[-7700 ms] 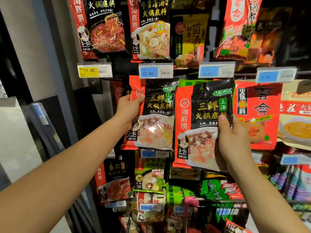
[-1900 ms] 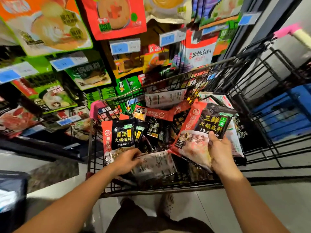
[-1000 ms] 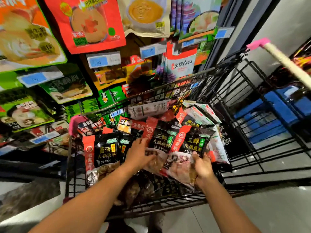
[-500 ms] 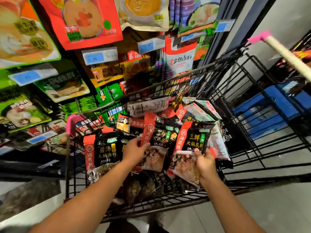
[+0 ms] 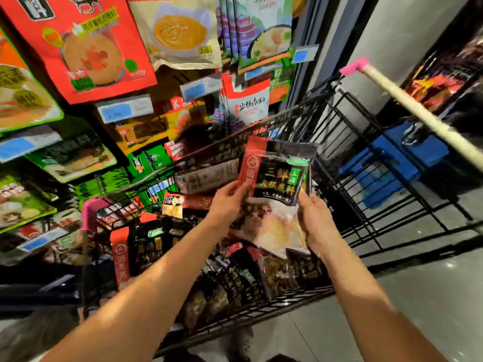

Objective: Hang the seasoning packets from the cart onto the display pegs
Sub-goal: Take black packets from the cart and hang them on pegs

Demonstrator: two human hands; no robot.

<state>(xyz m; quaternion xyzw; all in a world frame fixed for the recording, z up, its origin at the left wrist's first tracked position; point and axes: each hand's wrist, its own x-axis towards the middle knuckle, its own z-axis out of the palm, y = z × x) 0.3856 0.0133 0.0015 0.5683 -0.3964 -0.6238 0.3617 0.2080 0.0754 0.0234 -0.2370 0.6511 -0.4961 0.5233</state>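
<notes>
Above cart (image 5: 261, 308): L hand (image 5: 227, 202) grip pinched on seasoning packet (image 5: 277, 178) red edge; R hand (image 5: 316, 220) grip clamped on opp. edge.

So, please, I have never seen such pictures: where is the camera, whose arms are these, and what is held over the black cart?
There is no machine here. A person wears one camera on the head. It looks forward and down, so the two bare arms reach in from the bottom of the picture. The left hand and the right hand grip the two sides of a black-and-red seasoning packet, held above a black wire cart. A second packet may sit behind it; I cannot tell for sure. In the cart lie many loose packets. Beyond the cart, hanging packets fill the display, with blue price tags among them.
</notes>
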